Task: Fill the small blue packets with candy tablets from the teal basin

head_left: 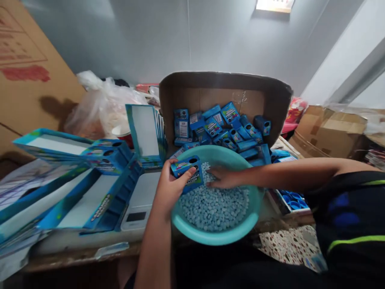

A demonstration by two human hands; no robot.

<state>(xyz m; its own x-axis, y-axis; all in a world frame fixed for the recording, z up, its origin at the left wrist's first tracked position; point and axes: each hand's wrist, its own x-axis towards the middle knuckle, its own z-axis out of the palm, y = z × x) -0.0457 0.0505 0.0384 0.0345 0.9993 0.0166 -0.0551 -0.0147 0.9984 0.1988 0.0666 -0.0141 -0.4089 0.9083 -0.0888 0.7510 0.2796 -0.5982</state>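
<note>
My left hand (173, 182) grips a small blue candy box (192, 182) with printed lettering, tilted above the left part of a turquoise plastic basin (216, 239). Its thumb presses on the front face. The basin holds a heap of small pale-blue candies (216, 208). My right hand (224, 178) reaches in from the right and touches the candies close beside the box. Its fingers look stretched and apart, though they are slightly blurred and the tips are partly hidden among the candies.
Behind the basin, a cardboard carton (210, 94) holds many blue boxes (213, 126). To the left are a white scale (138, 200), open blue display trays (87, 196) and plastic bags (105, 100). A container of blue caps (293, 200) and another carton (327, 130) stand on the right.
</note>
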